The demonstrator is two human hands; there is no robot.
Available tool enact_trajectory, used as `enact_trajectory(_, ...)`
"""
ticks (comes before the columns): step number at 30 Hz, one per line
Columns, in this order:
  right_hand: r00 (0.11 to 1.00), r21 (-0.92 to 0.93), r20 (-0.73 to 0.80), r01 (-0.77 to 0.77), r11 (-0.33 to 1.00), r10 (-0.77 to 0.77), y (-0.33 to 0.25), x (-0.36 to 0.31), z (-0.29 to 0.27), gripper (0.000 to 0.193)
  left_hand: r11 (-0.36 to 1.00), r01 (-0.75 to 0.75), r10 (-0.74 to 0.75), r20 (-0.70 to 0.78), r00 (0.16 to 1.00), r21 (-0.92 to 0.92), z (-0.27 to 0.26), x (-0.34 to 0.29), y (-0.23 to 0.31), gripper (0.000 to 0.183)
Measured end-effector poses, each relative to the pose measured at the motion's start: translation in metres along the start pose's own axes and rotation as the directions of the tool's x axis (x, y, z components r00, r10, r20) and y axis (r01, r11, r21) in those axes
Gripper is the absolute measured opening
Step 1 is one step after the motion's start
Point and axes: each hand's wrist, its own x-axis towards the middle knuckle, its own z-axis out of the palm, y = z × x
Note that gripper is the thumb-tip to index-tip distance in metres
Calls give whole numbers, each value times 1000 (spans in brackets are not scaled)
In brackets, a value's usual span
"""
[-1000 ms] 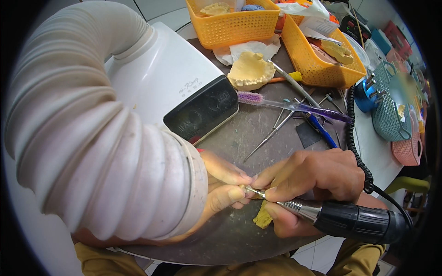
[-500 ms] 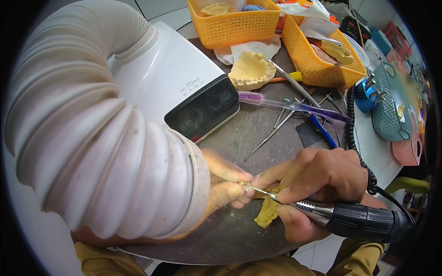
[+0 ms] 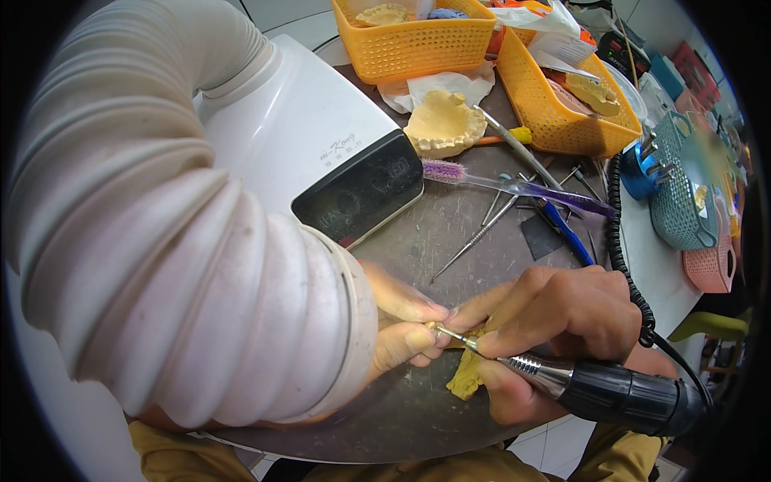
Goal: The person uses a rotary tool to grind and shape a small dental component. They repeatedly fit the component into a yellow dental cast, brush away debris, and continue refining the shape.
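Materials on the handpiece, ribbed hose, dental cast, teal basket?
Handpiece: polished metal nose, from its bright highlights; black grip probably satin plastic or rubber, given its ridges.
Ribbed hose: probably flexible plastic, satin off-white; it bends, with soft sheen.
Dental cast: likely plaster or stone, matte cream, chalky-looking; resin possible.
Teal basket: likely moulded plastic, evenly coloured, perforated walls; finish unclear.

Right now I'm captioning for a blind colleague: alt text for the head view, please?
A person's right hand holds a black handpiece, its thin bit pointed at a small pale piece pinched in the left hand. A ribbed white hose fills the left; beyond lie a dental cast, a purple brush and yellow baskets.
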Motion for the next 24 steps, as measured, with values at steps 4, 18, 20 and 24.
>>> enact_trajectory(4, 1000, -15, 10, -27, 1000, 27, -1, 3, 2, 22, 1000, 25, -25, -28, 999, -3, 2, -3, -3, 16)
enact_trajectory(18, 999, -22, 7, -46, 999, 46, -3, 2, 1, 19, 998, 38, -36, -36, 999, 42, 0, -2, -3, 16)
enact_trajectory(20, 999, -27, 12, -42, 999, 42, -3, 2, 0, 20, 998, 41, -40, -39, 998, 44, 0, -1, -3, 16)
enact_trajectory(24, 998, -32, 29, -55, 998, 56, -5, 3, -1, 21, 998, 62, -60, -64, 996, 27, 0, -3, -5, 15)
